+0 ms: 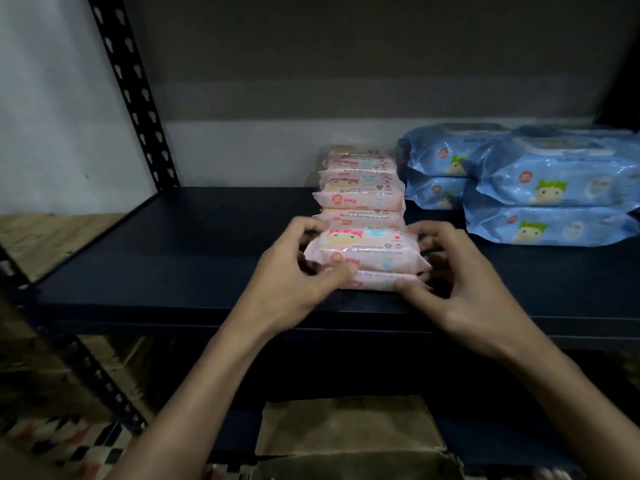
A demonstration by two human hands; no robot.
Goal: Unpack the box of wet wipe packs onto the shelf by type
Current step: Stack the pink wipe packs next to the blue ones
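dark shelf [194, 244]: left hand [294, 275], right hand [460, 282] fingers grasping front pink pack [367, 251]; blue packs [554, 188] stacked just right.

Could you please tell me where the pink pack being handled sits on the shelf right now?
In the head view, the front pink pack sits centre on the dark shelf, heading the pink row, between the left hand and right hand, left of the blue packs.

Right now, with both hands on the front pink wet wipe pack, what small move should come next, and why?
Probably let go and reach down to the brown cardboard box for another pack. The left hand and right hand hold the front pink plastic wipe pack, which already sits in line with the pink row, beside the stacked blue packs on the dark shelf.
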